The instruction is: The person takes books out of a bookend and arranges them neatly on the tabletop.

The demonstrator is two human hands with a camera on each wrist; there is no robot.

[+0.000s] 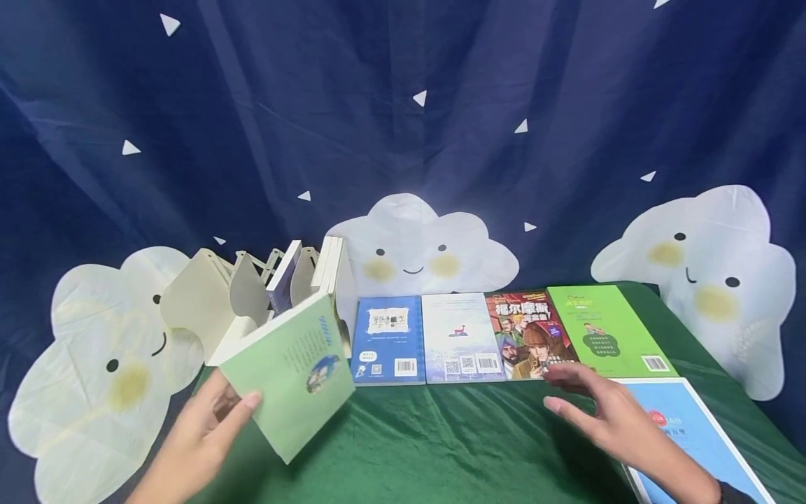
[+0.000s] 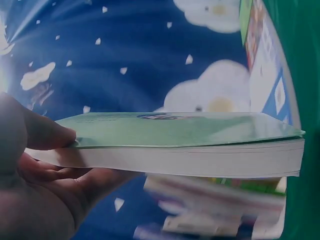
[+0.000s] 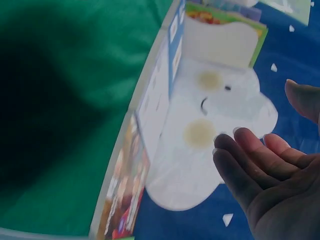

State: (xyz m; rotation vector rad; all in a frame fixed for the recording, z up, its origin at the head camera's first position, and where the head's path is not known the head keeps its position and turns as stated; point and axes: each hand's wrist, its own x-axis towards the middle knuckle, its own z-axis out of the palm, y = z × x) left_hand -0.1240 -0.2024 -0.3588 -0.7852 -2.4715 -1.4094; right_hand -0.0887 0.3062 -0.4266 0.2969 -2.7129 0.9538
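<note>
Holding a pale green book in the left hand, up above the table and near its left edge. Clamped on one side of that book, with the thumb on top of the cover and the fingers underneath, likely to stop the thick pages from flopping. Tipped a bit, not flat, with a small picture showing on the cover.

Holding nothing in the right hand. Fingers and thumb apart, a little bent, up over the table toward its right edge, near a light blue book with a white border.

Lined up along the back edge of the table, from left to right: a blue book, a white and purple book, a red detective book and a bright green book. Laid flat, side by side, maybe to make each cover easy to see. Off that row, by the right edge: the light blue book, perhaps for lack of room at the back right corner.

At the back left corner: a cream book rack, with a dark blue book and some white books standing up in it, likely propped against tipping over.
</note>
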